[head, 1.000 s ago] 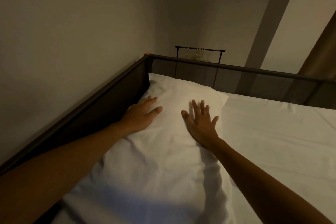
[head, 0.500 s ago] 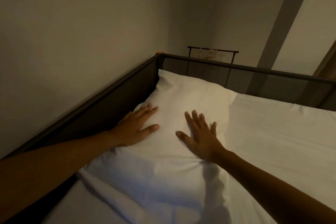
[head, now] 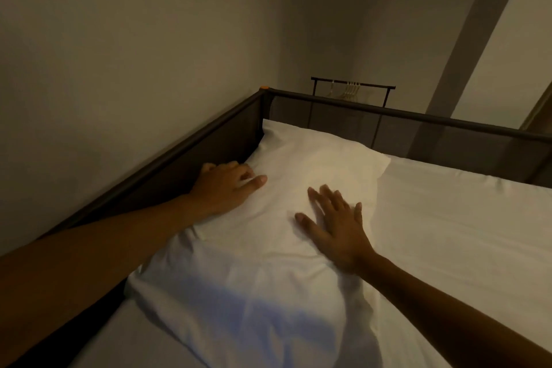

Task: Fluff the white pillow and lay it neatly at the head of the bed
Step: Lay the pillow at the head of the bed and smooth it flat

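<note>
The white pillow (head: 268,248) lies lengthwise along the left side of the bed, its far corner tucked into the corner of the dark frame. My left hand (head: 225,187) rests on the pillow's left edge beside the side rail, fingers partly curled, thumb stretched over the fabric. My right hand (head: 334,224) lies flat on the pillow's middle with its fingers spread. Neither hand holds anything. The white sheet (head: 463,233) covers the mattress to the right.
A dark bed frame rail (head: 167,158) runs along the left wall and another (head: 418,116) across the far end. Behind it stands a clothes rack (head: 352,88) with several hangers. The wall is close on the left.
My left hand slid left to the pillow's edge by the rail and its fingers curled. My right hand drew back a little, still flat on the pillow.
</note>
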